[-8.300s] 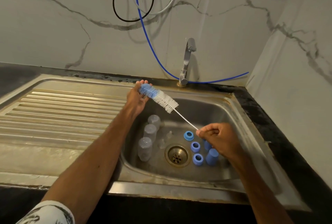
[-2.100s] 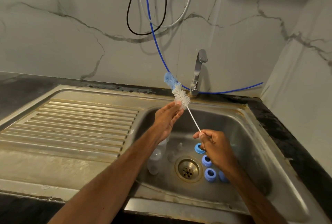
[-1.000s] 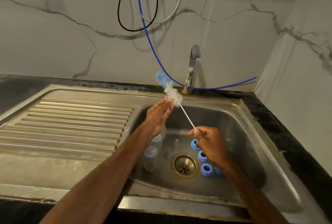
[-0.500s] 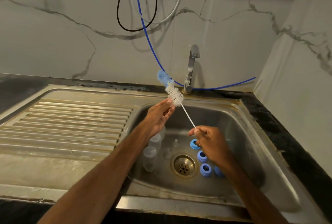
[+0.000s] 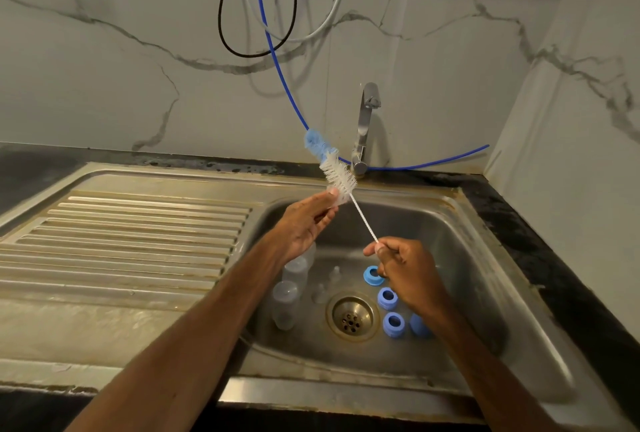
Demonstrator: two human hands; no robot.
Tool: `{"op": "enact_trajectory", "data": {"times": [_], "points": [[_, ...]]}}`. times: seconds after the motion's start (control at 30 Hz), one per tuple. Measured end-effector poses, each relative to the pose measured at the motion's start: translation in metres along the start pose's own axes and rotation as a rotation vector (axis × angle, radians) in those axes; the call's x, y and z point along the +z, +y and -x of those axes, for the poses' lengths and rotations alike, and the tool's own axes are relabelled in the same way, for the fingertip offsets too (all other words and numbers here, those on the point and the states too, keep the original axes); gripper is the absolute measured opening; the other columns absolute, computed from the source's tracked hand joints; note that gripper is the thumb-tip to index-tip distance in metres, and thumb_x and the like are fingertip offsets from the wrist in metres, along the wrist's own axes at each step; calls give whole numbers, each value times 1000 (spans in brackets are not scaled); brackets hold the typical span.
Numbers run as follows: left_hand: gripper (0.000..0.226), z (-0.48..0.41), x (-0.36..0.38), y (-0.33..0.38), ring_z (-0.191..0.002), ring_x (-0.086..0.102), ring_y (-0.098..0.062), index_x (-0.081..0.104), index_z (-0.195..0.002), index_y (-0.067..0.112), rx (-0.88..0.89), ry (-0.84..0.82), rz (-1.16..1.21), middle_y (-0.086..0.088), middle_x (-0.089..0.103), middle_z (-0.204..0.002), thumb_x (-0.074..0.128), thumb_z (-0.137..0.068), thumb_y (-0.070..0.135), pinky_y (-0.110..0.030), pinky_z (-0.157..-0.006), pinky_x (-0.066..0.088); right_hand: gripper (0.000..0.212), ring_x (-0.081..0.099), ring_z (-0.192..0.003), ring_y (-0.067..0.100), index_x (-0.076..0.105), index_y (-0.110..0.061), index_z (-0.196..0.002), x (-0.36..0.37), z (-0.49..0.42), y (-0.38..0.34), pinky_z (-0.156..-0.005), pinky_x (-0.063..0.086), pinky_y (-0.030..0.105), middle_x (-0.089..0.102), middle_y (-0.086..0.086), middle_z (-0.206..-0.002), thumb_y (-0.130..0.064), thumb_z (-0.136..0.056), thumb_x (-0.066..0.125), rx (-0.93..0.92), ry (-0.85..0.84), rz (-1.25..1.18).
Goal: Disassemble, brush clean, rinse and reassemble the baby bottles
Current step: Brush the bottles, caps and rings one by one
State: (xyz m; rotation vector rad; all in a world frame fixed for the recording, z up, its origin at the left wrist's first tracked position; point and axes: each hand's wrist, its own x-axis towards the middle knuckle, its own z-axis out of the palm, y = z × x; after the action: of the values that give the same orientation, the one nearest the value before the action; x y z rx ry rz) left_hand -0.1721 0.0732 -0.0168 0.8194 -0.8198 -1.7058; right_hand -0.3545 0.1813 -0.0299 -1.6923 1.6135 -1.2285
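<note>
A bottle brush (image 5: 337,177) with white bristles and a blue sponge tip points up and left over the sink basin (image 5: 478,293). My right hand (image 5: 405,274) pinches the lower end of its thin white handle. My left hand (image 5: 306,224) reaches up with fairly straight fingers, and its fingertips touch the lower white bristles. Clear bottle bodies (image 5: 289,296) stand at the basin's left, partly behind my left forearm. Clear nipples (image 5: 327,284) lie beside the drain (image 5: 351,315). Blue collar rings (image 5: 388,298) and a blue cap (image 5: 419,326) sit right of the drain, partly hidden by my right hand.
A steel tap (image 5: 365,127) stands behind the basin, shut off. A ribbed draining board (image 5: 128,241) stretches to the left. Blue, black and white hoses (image 5: 277,61) hang on the marble wall. Dark countertop (image 5: 554,279) runs along the right, against the side wall.
Over eight seconds the brush swung from a flatter angle to a steeper one, its tip now near the tap. My left hand slid from the blue tip down to the white bristles.
</note>
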Motion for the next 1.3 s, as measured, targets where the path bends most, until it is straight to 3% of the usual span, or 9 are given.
{"op": "enact_trajectory", "data": {"times": [0.1, 0.27, 0.43, 0.6, 0.77, 0.9, 1.17, 1.3], "points": [[38, 1, 4, -2, -92, 73, -16, 67, -125, 1, -20, -35, 13, -15, 74, -117, 75, -91, 17, -22, -76, 59, 31, 55, -55, 28, 73, -20, -83, -1, -2, -2, -54, 49, 36, 66, 28, -73, -9, -101, 51, 5, 20, 1], [35, -4, -5, 2, -108, 73, -23, 63, -129, 0, 10, 36, 133, -17, 73, -121, 66, -98, 16, -25, -82, 60, 30, 66, -71, 43, 75, -25, -85, 4, 3, 8, -67, 57, 57, 70, 20, -75, -12, -101, 53, 3, -25, 3], [31, 0, 5, -4, -109, 72, -25, 61, -130, 0, -30, -30, 96, -19, 71, -123, 60, -102, 15, -26, -82, 60, 30, 59, -56, 30, 74, -18, -85, 2, -5, 3, -64, 55, 52, 67, 24, -70, -10, -101, 51, 9, 14, 12], [34, -3, -1, 1, -111, 72, -26, 59, -132, -3, 8, -12, 109, -19, 70, -126, 60, -101, 10, -28, -86, 60, 31, 67, -70, 40, 74, -25, -84, 7, 0, 8, -68, 58, 56, 71, 17, -75, -11, -101, 53, 18, -22, 29], [34, 4, 11, -4, -114, 70, -26, 58, -132, -1, -17, -110, -12, -19, 68, -128, 59, -102, 14, -30, -92, 60, 28, 65, -67, 38, 75, -17, -86, 3, -7, 7, -60, 56, 37, 70, 22, -76, -10, -101, 52, 25, 25, 21], [34, -5, 2, -2, -108, 73, -27, 56, -134, -4, 22, 20, 72, -24, 66, -129, 55, -104, 12, -28, -84, 60, 30, 69, -71, 35, 76, -20, -84, 5, 1, 10, -70, 59, 52, 73, 12, -76, -7, -99, 53, 14, -32, 40], [32, -1, 14, -11, -99, 72, -21, 60, -131, 3, 1, 84, 25, -18, 68, -125, 58, -103, 19, -28, -78, 61, 30, 62, -56, 22, 75, -20, -84, 7, -4, 7, -65, 57, 46, 69, 8, -66, -8, -100, 53, 24, -8, 18], [34, -8, 2, -10, -101, 74, -24, 63, -129, 1, 49, 135, -7, -17, 71, -123, 61, -102, 21, -30, -83, 61, 30, 66, -62, 31, 76, -18, -84, 6, 2, 9, -64, 57, 47, 71, 11, -70, -6, -99, 53, 16, -26, 18]]}}
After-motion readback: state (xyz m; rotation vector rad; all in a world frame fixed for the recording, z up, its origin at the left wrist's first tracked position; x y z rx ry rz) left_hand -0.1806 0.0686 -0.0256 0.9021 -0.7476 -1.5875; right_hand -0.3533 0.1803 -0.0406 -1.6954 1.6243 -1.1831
